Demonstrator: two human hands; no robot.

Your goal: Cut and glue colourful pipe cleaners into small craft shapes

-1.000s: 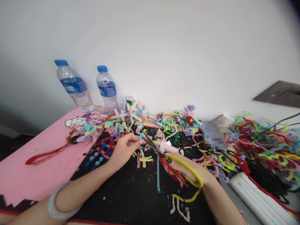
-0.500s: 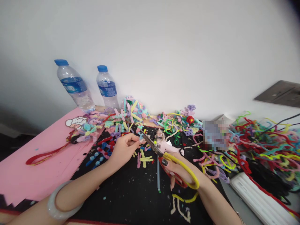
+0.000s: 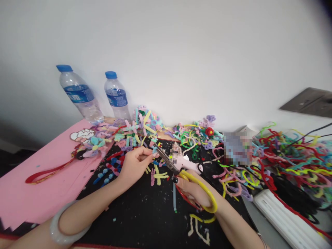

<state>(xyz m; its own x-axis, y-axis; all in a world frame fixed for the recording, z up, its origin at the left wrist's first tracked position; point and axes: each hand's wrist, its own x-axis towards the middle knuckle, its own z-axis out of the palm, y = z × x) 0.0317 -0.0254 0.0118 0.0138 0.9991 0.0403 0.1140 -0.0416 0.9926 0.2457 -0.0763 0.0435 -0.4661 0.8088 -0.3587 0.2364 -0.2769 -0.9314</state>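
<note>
My left hand pinches a small light-blue fuzzy piece between thumb and fingertips, above the black mat. In my right hand are scissors with yellow and red handles. Their blades point up and left, with the tips at the blue piece; the blades look closed or nearly so. A pale pink glue gun lies just behind the scissors. Below the blades, a yellow fuzzy cross and a grey-blue stick rest on the mat.
Two water bottles stand by the wall at the left. Pink sheets bear a red strap. Fuzzy flowers line the back. Tangled fuzzy stems, black cables and a white power strip lie right.
My right hand and the scissors handles have shifted slightly left, and the blades look closer together. My left hand still pinches the blue piece. The whole view has moved a little.
</note>
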